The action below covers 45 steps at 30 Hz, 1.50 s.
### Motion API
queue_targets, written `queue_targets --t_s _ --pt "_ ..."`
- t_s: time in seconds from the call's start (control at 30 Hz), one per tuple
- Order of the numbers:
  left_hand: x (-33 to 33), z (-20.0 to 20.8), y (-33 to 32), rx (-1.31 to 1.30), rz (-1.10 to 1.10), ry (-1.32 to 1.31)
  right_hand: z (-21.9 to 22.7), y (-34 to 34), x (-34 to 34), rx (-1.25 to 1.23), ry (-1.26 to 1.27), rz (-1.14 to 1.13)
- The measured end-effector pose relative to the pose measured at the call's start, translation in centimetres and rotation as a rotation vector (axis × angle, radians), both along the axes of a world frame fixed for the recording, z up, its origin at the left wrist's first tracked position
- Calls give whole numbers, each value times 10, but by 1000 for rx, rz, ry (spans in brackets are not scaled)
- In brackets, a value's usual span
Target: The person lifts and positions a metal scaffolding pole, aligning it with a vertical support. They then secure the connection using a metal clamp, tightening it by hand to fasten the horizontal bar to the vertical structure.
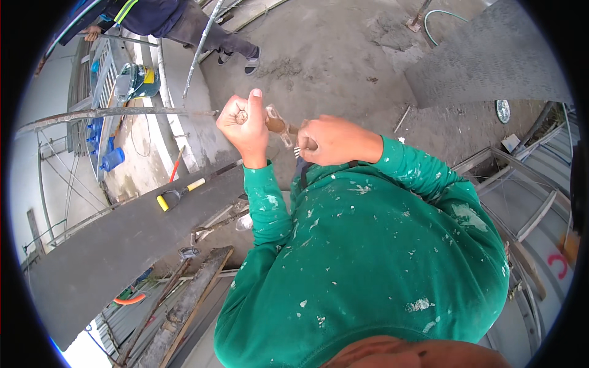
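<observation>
My left hand (pixel 243 122) is closed in a fist with the thumb up, and a round, pale end shows between its curled fingers. From its right side sticks out a brown stick-like piece (pixel 276 125) with clear plastic around it. The other end of this piece runs to my right hand (pixel 337 141), whose fingers are curled tightly around it in front of my belly. What exactly the piece is, I cannot make out. Just below the right hand, a small pale striped bit (pixel 297 151) shows against a dark strap.
A metal pole (pixel 116 113) reaches in from the left toward my left hand. Beyond it stand a bucket (pixel 136 83) and blue bottles (pixel 112 159). A yellow-handled tool (pixel 179 195) lies on a grey board (pixel 123 245). Another person (pixel 184 24) stands at the upper left.
</observation>
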<state>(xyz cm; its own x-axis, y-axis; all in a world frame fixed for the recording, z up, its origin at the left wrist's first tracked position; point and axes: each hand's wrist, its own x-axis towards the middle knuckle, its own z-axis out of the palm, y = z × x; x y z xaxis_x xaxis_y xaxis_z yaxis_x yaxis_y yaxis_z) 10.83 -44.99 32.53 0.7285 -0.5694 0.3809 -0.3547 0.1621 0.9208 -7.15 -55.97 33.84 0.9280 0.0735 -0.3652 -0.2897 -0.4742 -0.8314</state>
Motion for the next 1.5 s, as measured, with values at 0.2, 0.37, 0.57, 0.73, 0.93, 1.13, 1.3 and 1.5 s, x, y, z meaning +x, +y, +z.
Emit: queue_targets --t_s 0.2,0.37,0.57,0.73,0.93,1.13,1.3,1.5 --pt "14 7 4 46 61 35 -79 -1 63 -298 -415 -302" --pt "61 5 28 -48 174 116 -43 50 78 348 -5 391" --pt "136 -20 60 -113 287 204 -65 31 188 -43 -197 -154" --pt "221 -59 73 -39 310 194 -137 61 294 -301 -482 -120" --pt "344 -108 90 21 377 273 -133 72 370 90 127 232" --pt "459 -212 97 103 346 207 -281 85 534 -120 -154 -293" --pt "566 -367 101 117 308 162 -440 82 666 -310 -344 -83" --pt "656 -582 92 52 417 73 -677 67 792 -346 -447 180"
